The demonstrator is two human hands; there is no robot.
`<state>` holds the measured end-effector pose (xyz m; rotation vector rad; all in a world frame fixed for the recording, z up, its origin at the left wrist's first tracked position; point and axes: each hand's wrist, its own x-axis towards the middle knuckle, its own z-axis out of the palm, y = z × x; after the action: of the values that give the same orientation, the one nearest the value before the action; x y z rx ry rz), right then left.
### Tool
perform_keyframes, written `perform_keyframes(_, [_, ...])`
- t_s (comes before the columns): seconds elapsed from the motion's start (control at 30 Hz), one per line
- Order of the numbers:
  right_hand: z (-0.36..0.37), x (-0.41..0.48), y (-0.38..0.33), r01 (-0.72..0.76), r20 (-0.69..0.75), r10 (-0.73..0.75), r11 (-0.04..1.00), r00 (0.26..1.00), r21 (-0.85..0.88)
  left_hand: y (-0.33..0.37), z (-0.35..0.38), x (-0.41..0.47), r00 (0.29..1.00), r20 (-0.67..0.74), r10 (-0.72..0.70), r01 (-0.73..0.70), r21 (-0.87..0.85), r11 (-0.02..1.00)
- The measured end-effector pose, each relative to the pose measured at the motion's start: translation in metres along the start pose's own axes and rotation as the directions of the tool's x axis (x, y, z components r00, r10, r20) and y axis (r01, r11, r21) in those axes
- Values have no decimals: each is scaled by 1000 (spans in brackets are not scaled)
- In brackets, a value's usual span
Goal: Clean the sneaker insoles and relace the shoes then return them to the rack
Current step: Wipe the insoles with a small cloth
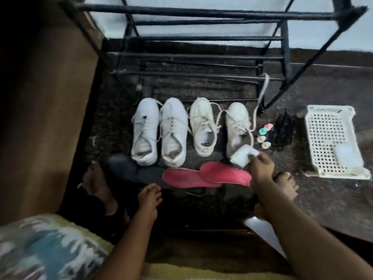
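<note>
Several white sneakers stand in a row on the dark floor before the black metal rack [201,55]: a left pair [145,130] [174,132] and a cream pair [202,128] [238,126] with loose laces. Two pink insoles [187,177] [226,173] lie overlapping on the floor in front of them. My right hand [260,165] grips a white cloth [243,155] just above the right insole's far end, beside the rightmost sneaker's heel. My left hand [149,196] hovers low near the left insole, fingers loosely curled, holding nothing.
A white perforated basket [314,138] with a white container lies at right. Small coloured lace clips [263,135] and a bundle of black laces [282,130] sit beside the rightmost sneaker. A dark shoe [123,168] lies at left. My bare feet rest on the floor. A brown wooden panel stands left.
</note>
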<state>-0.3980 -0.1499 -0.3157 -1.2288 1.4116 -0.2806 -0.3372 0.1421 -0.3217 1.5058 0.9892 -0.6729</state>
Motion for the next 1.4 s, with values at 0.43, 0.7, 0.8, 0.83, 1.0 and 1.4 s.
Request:
perform_keyframes(0.43, [85,-170,36,-310,488,250,950,836,45,36,-52,90,986,-39,-162,147,-248,957])
perform_keyframes(0.7, [90,-174,32,-303,486,269,953,832,-8,26,-66,158,983,-121,-136,96,-289,952])
perform_keyframes(0.8, [92,-179,23,-269,511,219,963,831,26,32,-63,153,957,-291,9,-35,-84,996])
perform_keyframes(0.83, [92,-181,19,-250,529,195,968,826,34,41,-61,141,939,-331,97,-93,28,995])
perform_keyframes(1.0, [77,-192,-8,-125,621,57,990,782,67,74,-101,132,762,-418,494,-190,586,788])
perform_keyframes(1.4, [31,-232,-100,72,623,-175,980,762,187,214,-82,-44,567,-200,799,-786,161,598])
